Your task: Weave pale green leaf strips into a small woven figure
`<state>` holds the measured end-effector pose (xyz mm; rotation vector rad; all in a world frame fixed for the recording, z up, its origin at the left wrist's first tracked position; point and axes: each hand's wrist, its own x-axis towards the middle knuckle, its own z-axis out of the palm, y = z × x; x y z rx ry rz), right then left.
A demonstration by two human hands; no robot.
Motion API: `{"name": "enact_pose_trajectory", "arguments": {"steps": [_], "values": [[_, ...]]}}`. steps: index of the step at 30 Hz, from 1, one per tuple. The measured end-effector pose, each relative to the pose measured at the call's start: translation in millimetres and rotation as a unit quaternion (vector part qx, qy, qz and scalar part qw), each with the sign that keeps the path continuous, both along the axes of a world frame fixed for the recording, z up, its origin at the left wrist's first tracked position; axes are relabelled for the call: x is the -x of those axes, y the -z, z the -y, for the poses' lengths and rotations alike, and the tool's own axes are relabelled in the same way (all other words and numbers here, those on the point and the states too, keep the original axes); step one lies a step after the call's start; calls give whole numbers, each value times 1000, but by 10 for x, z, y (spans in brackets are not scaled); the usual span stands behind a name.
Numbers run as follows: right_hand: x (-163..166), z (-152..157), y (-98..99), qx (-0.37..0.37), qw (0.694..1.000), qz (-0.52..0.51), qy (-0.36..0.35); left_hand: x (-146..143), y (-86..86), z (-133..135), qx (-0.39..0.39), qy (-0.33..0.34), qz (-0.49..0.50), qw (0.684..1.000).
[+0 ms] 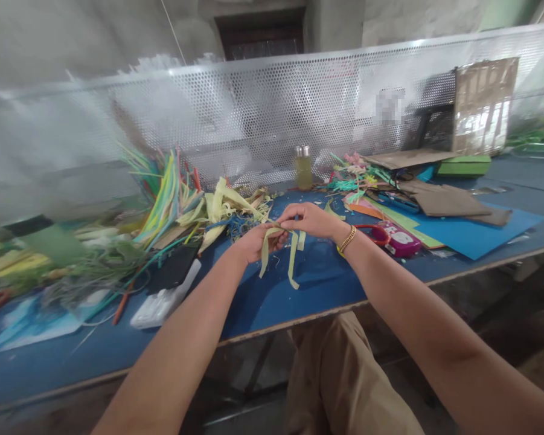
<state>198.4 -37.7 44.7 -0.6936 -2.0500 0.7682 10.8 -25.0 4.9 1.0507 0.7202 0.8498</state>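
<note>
Pale green, flat strips (293, 266) like dried husk hang between my two hands above the blue table. My left hand (256, 240) is closed on them, and one strip drops over its fingers. With fingers pinched together, my right hand (305, 219) holds the same strips from above, almost touching the left. Two strip ends dangle below the right hand. A gold bracelet (347, 240) circles my right wrist. Just beyond the left hand lies a heap of pale husk pieces (226, 202) with blue shreds (242, 226) beside it.
At left are colourful straw-like stems (169, 190), a black phone-like slab (174, 272) and a white device (160, 308). A bottle (304, 169) stands by the perforated metal screen (272, 115). Right are a purple case (403, 240), blue sheet (484, 232) and cardboard (453, 199). The table's front edge (294, 326) is near.
</note>
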Motion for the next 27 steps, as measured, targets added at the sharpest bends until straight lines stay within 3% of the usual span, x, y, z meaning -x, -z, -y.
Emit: {"name": "enact_pose_trajectory", "arguments": {"steps": [5,12,18,27], "values": [[-7,-16,16,81,995,-46,-27,11,8,-6,-1,18,17,1000],[36,-27,46,129,983,-133,-11,-8,-12,-4,-37,13,41,998],[45,-25,57,148,976,-158,-22,-27,-3,-3,-58,-13,33,998],[60,-81,100,157,974,-154,48,-30,37,-81,-105,-82,1,991]]}}
